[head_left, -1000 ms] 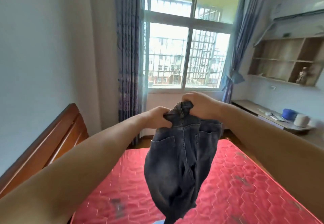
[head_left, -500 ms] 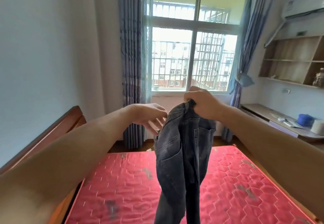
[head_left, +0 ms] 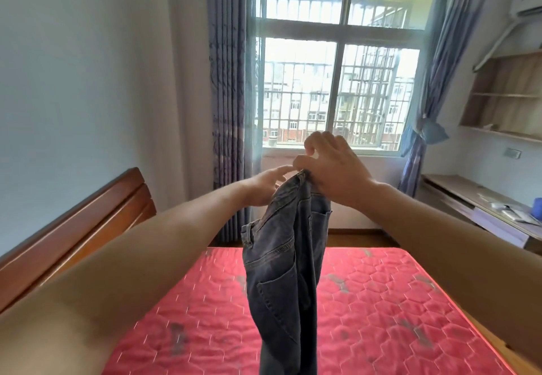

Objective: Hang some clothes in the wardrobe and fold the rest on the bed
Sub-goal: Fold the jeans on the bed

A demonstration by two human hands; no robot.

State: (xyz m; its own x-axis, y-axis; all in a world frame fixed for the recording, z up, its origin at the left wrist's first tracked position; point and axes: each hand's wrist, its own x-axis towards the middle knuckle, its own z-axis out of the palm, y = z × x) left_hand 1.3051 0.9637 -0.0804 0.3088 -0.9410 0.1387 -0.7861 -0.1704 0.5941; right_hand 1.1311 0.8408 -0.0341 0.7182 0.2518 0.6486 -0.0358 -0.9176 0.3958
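My right hand (head_left: 331,169) pinches the jeans (head_left: 278,272) by the waistband, and they hang above the bed (head_left: 381,301). My left hand (head_left: 264,187) sits beside them over the bed, fingers straight, gripping nothing.

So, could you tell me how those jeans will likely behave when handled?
Probably floppy: the jeans hang limp from the right hand pinching their top, with one corner drooping. Likely fairly heavy for cloth, since they hang straight down. They seem unlikely to slide on the quilted mattress.
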